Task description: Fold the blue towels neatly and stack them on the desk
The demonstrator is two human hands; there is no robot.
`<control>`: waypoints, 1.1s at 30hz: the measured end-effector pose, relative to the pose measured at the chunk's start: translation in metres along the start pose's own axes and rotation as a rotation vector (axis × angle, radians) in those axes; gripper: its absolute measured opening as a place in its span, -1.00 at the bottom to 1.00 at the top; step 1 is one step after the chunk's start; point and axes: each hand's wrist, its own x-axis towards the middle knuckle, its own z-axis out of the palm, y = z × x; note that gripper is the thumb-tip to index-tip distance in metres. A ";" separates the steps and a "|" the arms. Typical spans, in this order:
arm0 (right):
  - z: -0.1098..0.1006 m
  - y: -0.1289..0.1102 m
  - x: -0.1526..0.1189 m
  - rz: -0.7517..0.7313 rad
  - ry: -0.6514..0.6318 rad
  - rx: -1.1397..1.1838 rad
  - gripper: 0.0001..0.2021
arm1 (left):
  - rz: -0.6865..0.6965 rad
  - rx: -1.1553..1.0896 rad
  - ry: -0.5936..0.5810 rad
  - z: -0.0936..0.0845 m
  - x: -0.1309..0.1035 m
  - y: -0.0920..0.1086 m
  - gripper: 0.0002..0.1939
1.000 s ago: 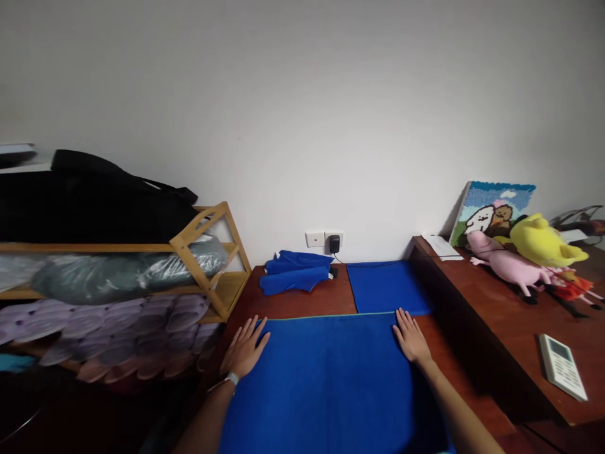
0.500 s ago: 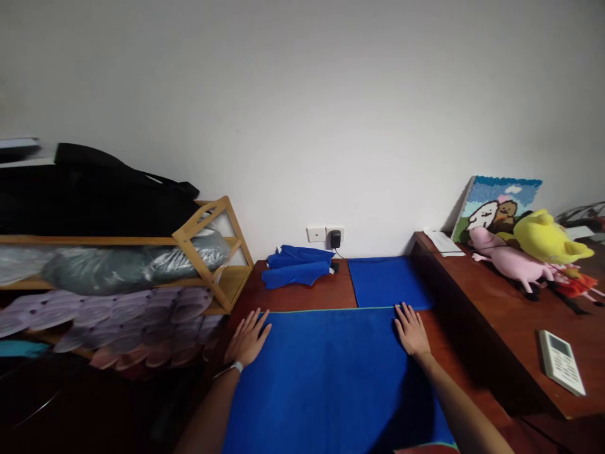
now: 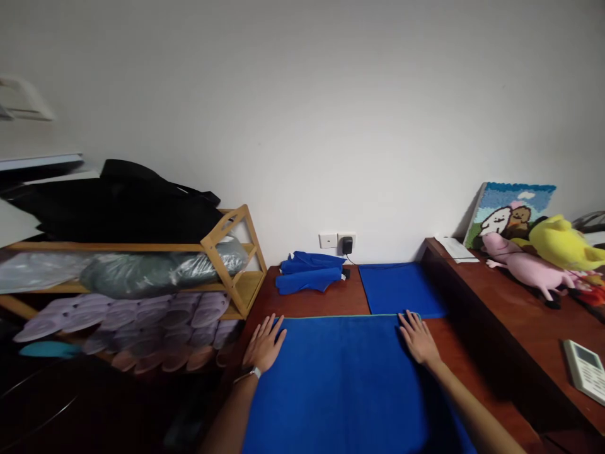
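Note:
A blue cloth (image 3: 343, 384) with a thin green edge lies spread over the reddish-brown table (image 3: 347, 304). My left hand (image 3: 265, 345) rests flat at the cloth's far left corner, fingers apart, a watch on the wrist. At the far right corner my right hand (image 3: 419, 338) lies flat with its fingers stretched out. Beyond the cloth is a crumpled blue cloth (image 3: 309, 274), close to the wall. A flat blue piece (image 3: 401, 287) sits behind the right corner. The near edge of the spread cloth is out of view.
A wooden rack (image 3: 239, 252) on the left holds a black bag (image 3: 137, 205), plastic-wrapped bundles and several slippers (image 3: 165, 312). A plug (image 3: 347, 244) sits in the wall socket. The raised right desk bears a pink plush toy (image 3: 524, 265), a yellow one (image 3: 562, 243), a picture and a remote (image 3: 586, 372).
The view has swung slightly left, so everything sits farther right and a little lower. Both hands stay flat at the cloth's far corners.

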 end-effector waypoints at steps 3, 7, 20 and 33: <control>-0.002 0.046 -0.003 0.056 -0.004 -0.003 -0.38 | -0.004 0.006 0.003 0.000 0.001 0.000 -0.35; -0.006 0.075 -0.010 0.022 0.039 0.013 -0.40 | -0.007 0.012 0.002 -0.001 0.001 0.000 -0.35; -0.023 0.065 -0.010 -0.046 -0.029 0.111 -0.42 | 0.029 0.028 0.126 -0.011 0.005 0.000 -0.33; -0.032 0.063 -0.011 -0.062 -0.056 0.180 -0.39 | 0.001 -1.079 -0.365 0.015 -0.132 0.240 -0.65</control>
